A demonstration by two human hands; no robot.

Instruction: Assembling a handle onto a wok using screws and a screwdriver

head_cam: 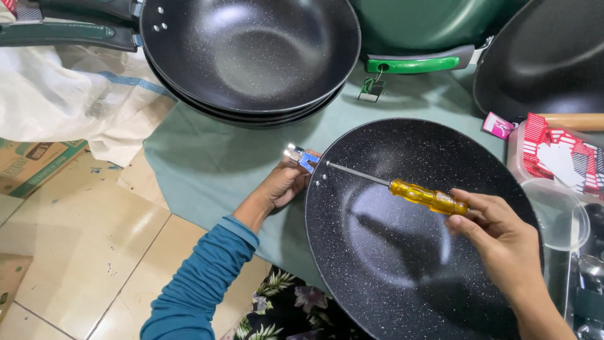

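- Left hand point(282, 184): clamped on a small metal bracket point(301, 157) held against the outer rim of the speckled black pan point(402, 264), which lies on the green cloth-covered surface point(207, 164).
- Screwdriver point(402, 189): yellow handle, tip at the rim holes; the step appears to be fastening the bracket, which calls for steady turning pressure.
- Right hand point(497, 236): closed around the handle end.
- Hidden: the screw itself; the pan's near edge is cut off.

My right hand point(497, 236) holds a yellow screwdriver point(393, 186) across the black pan point(402, 264); my left hand point(283, 182) grips a metal bracket point(301, 157) at its rim.
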